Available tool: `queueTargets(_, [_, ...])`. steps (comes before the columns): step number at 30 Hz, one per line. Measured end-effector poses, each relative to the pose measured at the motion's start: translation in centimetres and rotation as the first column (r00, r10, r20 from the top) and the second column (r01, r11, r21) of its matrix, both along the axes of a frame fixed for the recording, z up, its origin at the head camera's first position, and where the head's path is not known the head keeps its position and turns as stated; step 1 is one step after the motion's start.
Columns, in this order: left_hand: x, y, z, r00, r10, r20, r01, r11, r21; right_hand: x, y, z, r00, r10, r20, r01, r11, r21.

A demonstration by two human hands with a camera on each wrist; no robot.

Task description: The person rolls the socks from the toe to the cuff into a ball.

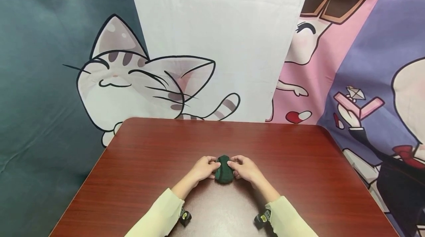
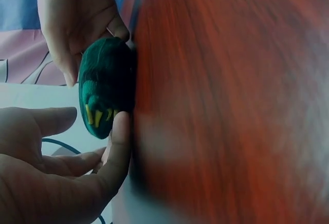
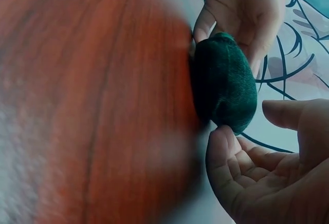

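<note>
A small, dark green cloth bundle (image 1: 224,169), rounded and folded, sits on the table between both hands. Yellow marks show on its side in the left wrist view. At its left side, my left hand (image 1: 204,167) touches the cloth (image 2: 106,88) low down with its fingertips, the thumb held apart from it. My right hand (image 1: 247,168) is at the opposite side. Its fingertips meet the lower edge of the bundle (image 3: 226,82) in the right wrist view, and a gap shows between thumb and cloth. The underside of the bundle is hidden.
The reddish-brown wooden table (image 1: 159,144) has rounded far corners. Behind it hangs a backdrop (image 1: 219,37) printed with a cartoon cat and cartoon figures. A small black camera (image 1: 185,217) is strapped at the left wrist, another camera (image 1: 261,219) at the right.
</note>
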State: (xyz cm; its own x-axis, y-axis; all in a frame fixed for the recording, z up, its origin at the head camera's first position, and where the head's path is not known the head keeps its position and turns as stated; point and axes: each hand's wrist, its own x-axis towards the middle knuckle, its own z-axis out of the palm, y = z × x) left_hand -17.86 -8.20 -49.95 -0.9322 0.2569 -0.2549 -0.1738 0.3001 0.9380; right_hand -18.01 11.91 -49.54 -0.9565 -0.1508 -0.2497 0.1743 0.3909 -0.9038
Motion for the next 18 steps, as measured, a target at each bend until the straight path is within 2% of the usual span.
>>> queueTargets(9, [-0.4,-1.3,0.8,0.998,-0.023,-0.057,0.019,0.997,-0.077,-0.6,0.6,0.8,0.998,0.006,-0.066,0.001,0.994,0.111])
queueTargets(18, [-0.2,-2.5,1.5,0.982,-0.135,-0.13,0.113,0.98,-0.165,-0.5,1.9,0.7,0.998,-0.002,-0.065,0.009,0.995,0.1])
